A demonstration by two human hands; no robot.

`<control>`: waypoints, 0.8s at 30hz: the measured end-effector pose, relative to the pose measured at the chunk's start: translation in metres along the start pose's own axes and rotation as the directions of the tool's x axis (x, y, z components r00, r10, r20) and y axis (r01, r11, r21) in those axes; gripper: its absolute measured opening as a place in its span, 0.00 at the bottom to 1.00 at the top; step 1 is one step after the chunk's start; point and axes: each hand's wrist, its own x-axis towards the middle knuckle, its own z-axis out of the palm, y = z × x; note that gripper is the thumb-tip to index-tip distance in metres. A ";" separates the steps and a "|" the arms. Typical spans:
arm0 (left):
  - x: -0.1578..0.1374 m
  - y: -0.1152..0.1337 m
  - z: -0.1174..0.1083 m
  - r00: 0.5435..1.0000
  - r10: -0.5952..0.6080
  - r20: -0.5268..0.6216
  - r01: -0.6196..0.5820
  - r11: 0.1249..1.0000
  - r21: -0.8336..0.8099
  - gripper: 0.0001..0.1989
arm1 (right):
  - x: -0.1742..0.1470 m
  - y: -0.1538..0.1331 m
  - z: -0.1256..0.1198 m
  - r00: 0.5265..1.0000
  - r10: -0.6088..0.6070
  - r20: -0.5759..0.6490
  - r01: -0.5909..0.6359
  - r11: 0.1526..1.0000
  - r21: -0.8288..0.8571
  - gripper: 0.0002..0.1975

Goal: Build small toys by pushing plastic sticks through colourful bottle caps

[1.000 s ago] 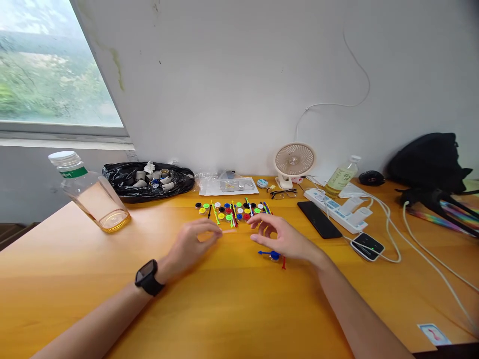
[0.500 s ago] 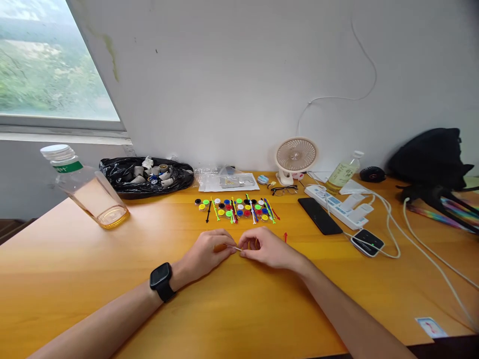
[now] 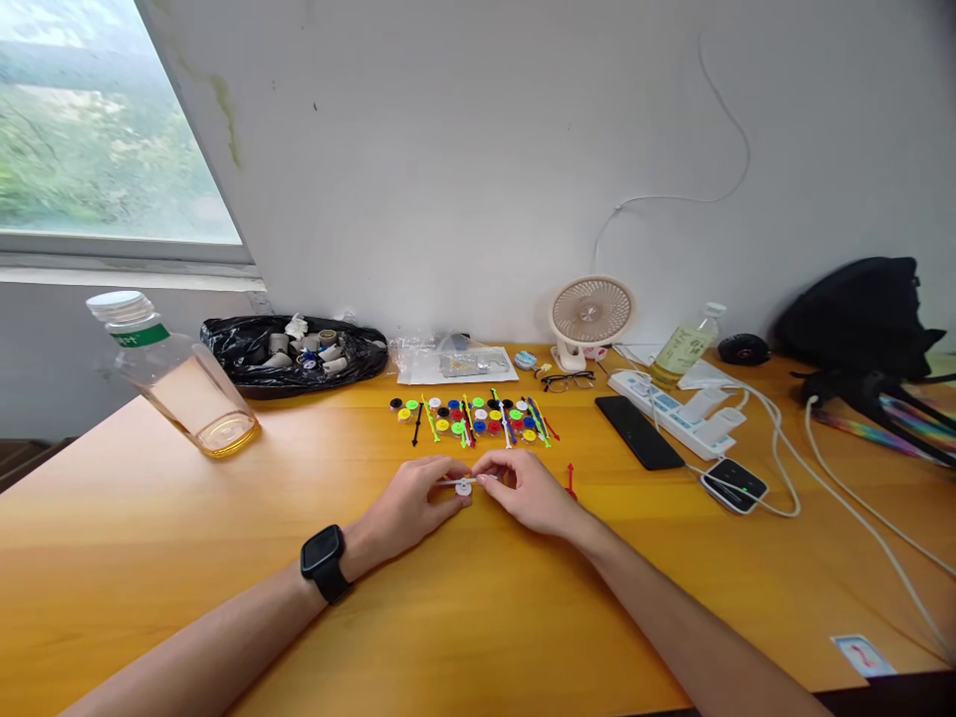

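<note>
Near the middle of the table, my left hand (image 3: 412,501) and my right hand (image 3: 529,495) come together with bent fingers over a small white spinner arrow (image 3: 464,488). It shows a round white disc with a thin white strip across it. My left fingers and thumb close on its left side; my right thumb and index finger pinch the strip's right part. Fingers hide both ends of the strip. Just right of my right hand lies a red arrow (image 3: 571,480), partly covered. Beyond both hands are coloured round pieces (image 3: 479,426) and several plastic arrows (image 3: 416,425).
A tilted-looking bottle (image 3: 194,398) stands at left, by a black bag (image 3: 299,378) of scraps. Along the back are a fan (image 3: 593,314) and glasses (image 3: 568,381). On the right lie a phone (image 3: 638,432), a power strip (image 3: 664,413) and loose white cables (image 3: 858,503).
The white piece has turned, so its round disc now faces me between my hands. My right hand has shifted slightly left, showing more of the red arrow.
</note>
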 end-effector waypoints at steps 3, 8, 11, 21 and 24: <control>-0.002 -0.002 0.000 1.000 0.004 -0.010 -0.004 1.000 0.004 0.06 | 0.001 0.002 0.002 1.000 0.018 0.005 -0.018 1.000 0.019 0.07; -0.002 -0.002 -0.001 1.000 0.011 -0.005 -0.011 1.000 0.024 0.06 | 0.002 0.002 0.001 0.999 0.035 0.008 -0.036 0.997 0.064 0.08; -0.002 -0.001 -0.001 1.000 0.013 -0.007 -0.013 1.000 0.028 0.06 | 0.002 0.003 0.002 0.998 0.050 0.024 -0.052 0.997 0.053 0.08; -0.002 0.003 -0.003 0.991 0.118 0.058 -0.126 0.979 0.160 0.08 | -0.004 -0.003 0.007 1.000 -0.005 -0.016 0.000 0.957 -0.289 0.11; -0.002 0.004 -0.006 0.982 0.175 0.067 -0.185 0.963 0.199 0.07 | -0.005 -0.007 0.007 0.999 -0.042 -0.002 0.039 0.933 -0.357 0.12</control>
